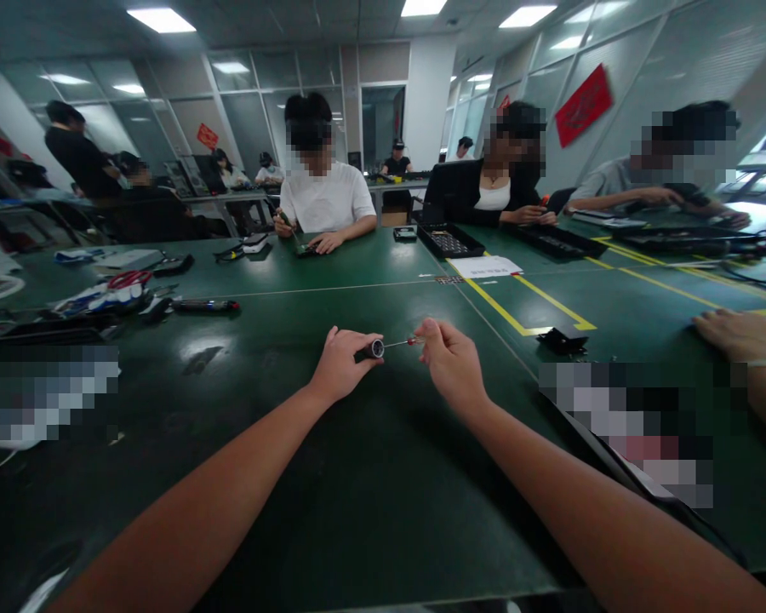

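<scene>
My left hand (343, 366) is closed around a short black cylinder (375, 348). A pale ring rims the cylinder's round end, which faces me, and my fingers cover much of the rest. To its right, my right hand (450, 358) pinches a thin screwdriver (398, 344) with a reddish part near the fingertips. The slim metal shaft points left at the cylinder. Its tip appears at the cylinder's edge, but I cannot tell whether they touch. Both hands are above the green table (332, 511).
A dark pen-like tool (205, 306) and gloves (105, 294) lie to the left. A small black part (563, 340) and another person's hand (734, 332) are at right. Beyond are black trays (450, 241), a paper sheet (485, 266) and co-workers, one in a white shirt (328, 200).
</scene>
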A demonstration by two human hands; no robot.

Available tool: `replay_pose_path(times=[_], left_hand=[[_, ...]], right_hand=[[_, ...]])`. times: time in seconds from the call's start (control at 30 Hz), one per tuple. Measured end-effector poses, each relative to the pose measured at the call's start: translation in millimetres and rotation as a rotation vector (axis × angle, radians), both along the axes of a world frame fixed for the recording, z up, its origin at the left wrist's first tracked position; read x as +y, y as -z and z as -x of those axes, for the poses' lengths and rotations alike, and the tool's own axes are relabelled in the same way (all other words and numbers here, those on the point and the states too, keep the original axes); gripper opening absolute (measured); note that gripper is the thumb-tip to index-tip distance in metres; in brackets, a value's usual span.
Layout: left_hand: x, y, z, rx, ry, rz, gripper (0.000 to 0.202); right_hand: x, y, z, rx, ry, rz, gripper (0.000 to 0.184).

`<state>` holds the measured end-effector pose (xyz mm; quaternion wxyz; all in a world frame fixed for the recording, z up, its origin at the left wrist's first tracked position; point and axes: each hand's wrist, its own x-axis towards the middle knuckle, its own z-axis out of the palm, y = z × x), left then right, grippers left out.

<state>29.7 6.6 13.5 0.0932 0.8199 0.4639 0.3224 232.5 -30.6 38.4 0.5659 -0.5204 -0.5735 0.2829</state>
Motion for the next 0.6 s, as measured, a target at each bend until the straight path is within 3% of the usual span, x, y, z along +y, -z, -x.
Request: replay_pose_path(times=[0.13,0.23,0.43,0.6], left_hand=[[-0.4,0.2,-0.5,0.011,0.012,0.013,0.038],[0.4,1.9,0.1,0.006,0.010,0.008,0.038],[0.2,1.9,0.6,0.014,-0.001,0.015,0.036],[-1.8,-0.6,-2.1,-0.018,-0.051,-0.012,0.036]], right_hand=[[2.3,4.0,-0.4,-0.030,0.048,-0.035,0.032],[4.6,7.4,-1.5,0.015,-0.009,-0.053,0.023],[4.5,6.0,-2.1,-0.082,-0.004,-0.010,0.036],[11.8,11.3,-1.0,0.175,-0.026,0.010,0.027]])
